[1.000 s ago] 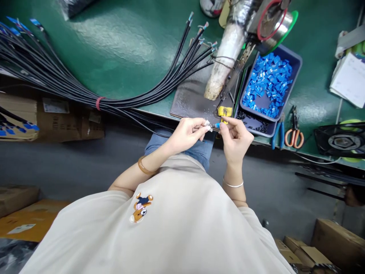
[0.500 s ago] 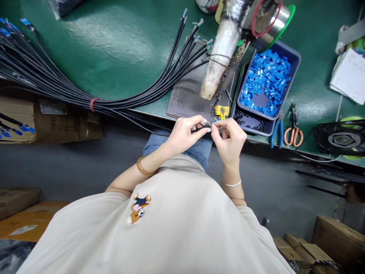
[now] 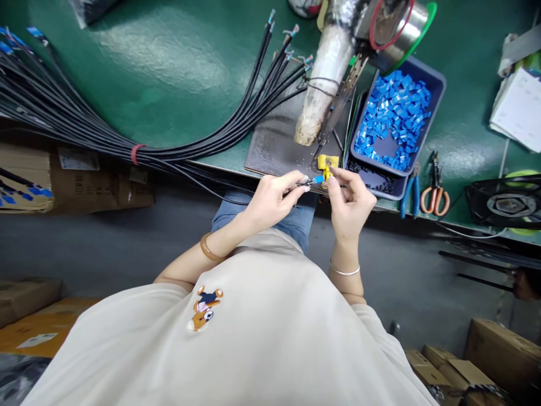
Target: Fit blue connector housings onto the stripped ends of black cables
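My left hand (image 3: 273, 198) is closed in a pinch on the end of a black cable (image 3: 302, 185). Just past those fingertips a small blue connector (image 3: 318, 180) sits against a yellow clamp (image 3: 326, 163) at the bench's front edge. The thumb and forefinger of my right hand (image 3: 351, 198) press together at the clamp's lower right side; the exact contact is partly covered by the fingers. Above the clamp, a soldering iron or similar thin metal tip hangs from a bracket beside a white wrapped tube (image 3: 319, 101).
A bundle of black cables (image 3: 181, 151) lies leftward, tied with a red band. To the right stand a bin of blue connectors (image 3: 395, 121), a lower tray of small black parts (image 3: 372, 179), blue-handled pliers (image 3: 409, 194), orange-handled cutters (image 3: 434, 200) and a fan (image 3: 507, 206). A solder spool (image 3: 399, 36) sits behind.
My right hand has moved slightly right, from the cable end at my left fingertips to the yellow clamp. The blue connector now shows more fully between the hands.
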